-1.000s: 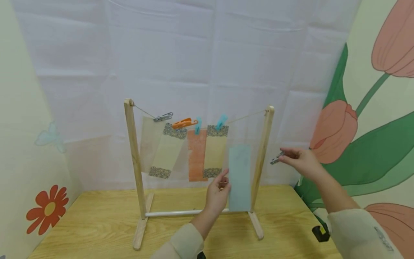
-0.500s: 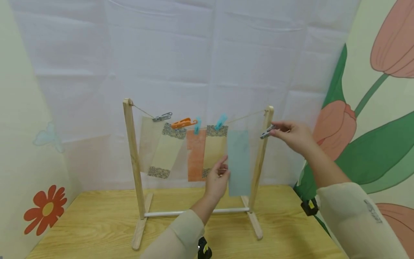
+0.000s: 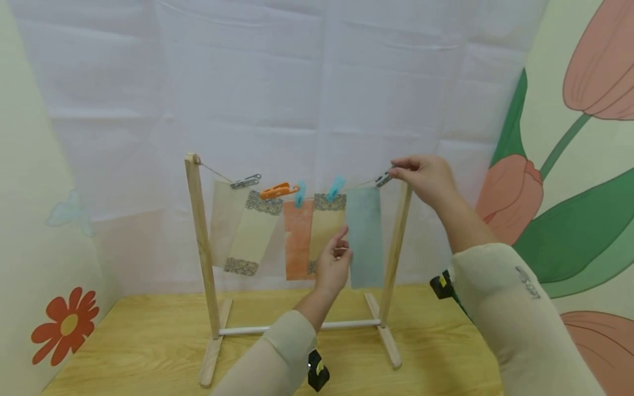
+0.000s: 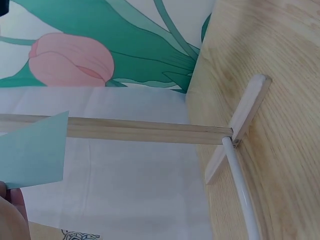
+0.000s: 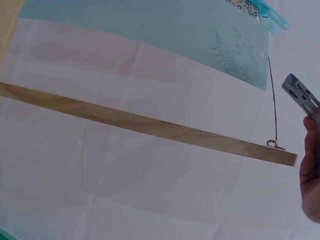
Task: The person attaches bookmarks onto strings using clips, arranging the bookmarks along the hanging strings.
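My left hand (image 3: 333, 269) pinches the left edge of a light-blue paper sheet (image 3: 365, 236), which stands upright with its top at the level of the string (image 3: 364, 183). In the right wrist view, a faint plant print shows near the top corner of that sheet. My right hand (image 3: 430, 179) grips a grey clothespin (image 3: 383, 179) close to the string, just right of the sheet's top corner. In the right wrist view the clothespin (image 5: 300, 94) is apart from the paper. In the left wrist view only part of the left fingers (image 4: 16, 200) shows.
A wooden stand with a left post (image 3: 202, 242), right post (image 3: 396, 258) and white bottom bar (image 3: 346, 325) is on the table (image 3: 148, 352). Several sheets hang left of the blue one, under a grey clip (image 3: 245, 181), an orange clip (image 3: 278, 191) and two blue clips (image 3: 335, 188).
The left hand has raised the light-blue sheet to the string. From beyond the right post, the right hand has moved up and left with the grey clothespin, now near the string.
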{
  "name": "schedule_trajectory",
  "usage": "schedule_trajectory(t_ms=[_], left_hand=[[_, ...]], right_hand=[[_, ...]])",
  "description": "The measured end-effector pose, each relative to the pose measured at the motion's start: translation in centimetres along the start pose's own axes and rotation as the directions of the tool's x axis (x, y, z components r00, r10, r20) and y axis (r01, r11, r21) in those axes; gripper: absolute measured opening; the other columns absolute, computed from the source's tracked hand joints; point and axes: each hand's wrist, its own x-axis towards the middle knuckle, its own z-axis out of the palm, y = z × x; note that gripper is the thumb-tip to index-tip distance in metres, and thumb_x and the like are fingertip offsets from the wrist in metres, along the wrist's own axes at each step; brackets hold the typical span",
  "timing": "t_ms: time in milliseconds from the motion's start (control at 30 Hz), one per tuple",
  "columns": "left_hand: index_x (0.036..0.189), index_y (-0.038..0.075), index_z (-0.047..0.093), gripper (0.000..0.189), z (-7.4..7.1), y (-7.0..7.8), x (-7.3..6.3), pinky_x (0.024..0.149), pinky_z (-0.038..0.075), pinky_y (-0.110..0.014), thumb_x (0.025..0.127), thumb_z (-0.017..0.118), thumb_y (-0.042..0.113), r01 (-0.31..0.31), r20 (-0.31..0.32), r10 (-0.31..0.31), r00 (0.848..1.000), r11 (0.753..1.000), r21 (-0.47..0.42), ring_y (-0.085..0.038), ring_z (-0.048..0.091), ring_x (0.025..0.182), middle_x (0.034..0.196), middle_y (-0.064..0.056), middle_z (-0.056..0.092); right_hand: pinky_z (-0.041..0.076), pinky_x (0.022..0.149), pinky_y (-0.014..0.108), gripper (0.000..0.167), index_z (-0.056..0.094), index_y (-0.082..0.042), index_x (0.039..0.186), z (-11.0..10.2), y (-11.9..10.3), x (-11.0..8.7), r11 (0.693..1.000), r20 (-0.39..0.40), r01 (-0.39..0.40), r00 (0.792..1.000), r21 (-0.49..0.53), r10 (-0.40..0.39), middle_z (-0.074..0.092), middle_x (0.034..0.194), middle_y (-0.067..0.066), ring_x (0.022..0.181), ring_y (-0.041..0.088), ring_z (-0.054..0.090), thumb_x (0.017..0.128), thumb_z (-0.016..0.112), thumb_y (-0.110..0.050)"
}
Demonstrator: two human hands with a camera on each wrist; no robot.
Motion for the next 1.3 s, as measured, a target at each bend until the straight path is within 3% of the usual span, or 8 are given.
schedule_trajectory(t_ms=[100, 167, 267, 633, 1300], left_hand=[[0.132, 0.011, 0.062, 0.048, 0.1, -0.1, 0.2, 0.070, 0.048, -0.018, 0.087, 0.059, -0.007, -0.014, -0.005, 0.013, 1.000, 1.000, -0.021, -0.014, 0.058, 0.083, 0.099, -0.014, 0.062], [0.132, 0.009, 0.062, 0.048, 0.1, -0.1, 0.3, 0.068, 0.047, -0.016, 0.087, 0.059, -0.008, -0.024, -0.007, 0.024, 1.000, 0.999, -0.034, -0.014, 0.057, 0.081, 0.098, -0.014, 0.062], [0.132, 0.009, 0.062, 0.048, 0.2, 0.1, 0.4, 0.068, 0.046, -0.016, 0.087, 0.059, -0.008, -0.024, -0.003, 0.024, 1.000, 0.999, -0.044, -0.013, 0.057, 0.081, 0.098, -0.015, 0.061], [0.132, 0.011, 0.062, 0.048, 0.4, 0.0, 0.6, 0.069, 0.047, -0.017, 0.088, 0.059, -0.008, -0.014, -0.004, 0.014, 1.000, 1.000, -0.025, -0.012, 0.056, 0.081, 0.100, -0.015, 0.063], [0.134, 0.014, 0.061, 0.048, 0.5, 0.2, 0.5, 0.068, 0.046, -0.018, 0.090, 0.058, -0.006, -0.030, -0.011, 0.030, 0.999, 0.999, -0.012, -0.016, 0.057, 0.082, 0.101, -0.016, 0.063]], right_hand=[[0.048, 0.079, 0.033, 0.033, 0.073, -0.010, 0.115, 0.4, -0.5, 0.8, 0.999, -0.017, 0.018, 1.000, -0.032, -0.019, 0.073, 0.112, 0.012, 0.102, 0.027, 0.064, 0.092, 0.068, -0.033], [0.050, 0.083, 0.037, 0.032, 0.073, -0.009, 0.113, 0.6, -0.7, 1.4, 0.998, -0.012, 0.030, 0.999, -0.052, -0.031, 0.072, 0.113, 0.014, 0.103, 0.028, 0.064, 0.092, 0.067, -0.032], [0.051, 0.089, 0.044, 0.030, 0.073, -0.009, 0.113, 1.0, -1.0, 2.0, 0.996, 0.009, 0.041, 0.999, -0.074, -0.041, 0.071, 0.114, 0.015, 0.106, 0.030, 0.064, 0.093, 0.066, -0.031], [0.048, 0.098, 0.047, 0.030, 0.072, -0.008, 0.115, 1.5, -1.8, 2.9, 0.981, 0.104, 0.087, 0.992, -0.175, -0.069, 0.071, 0.115, 0.015, 0.111, 0.032, 0.063, 0.095, 0.064, -0.028], [0.047, 0.101, 0.048, 0.037, 0.064, -0.007, 0.128, 1.5, -3.3, 3.6, 0.939, 0.324, 0.151, 0.945, -0.307, -0.046, 0.066, 0.126, 0.014, 0.116, 0.032, 0.061, 0.098, 0.060, -0.028]])
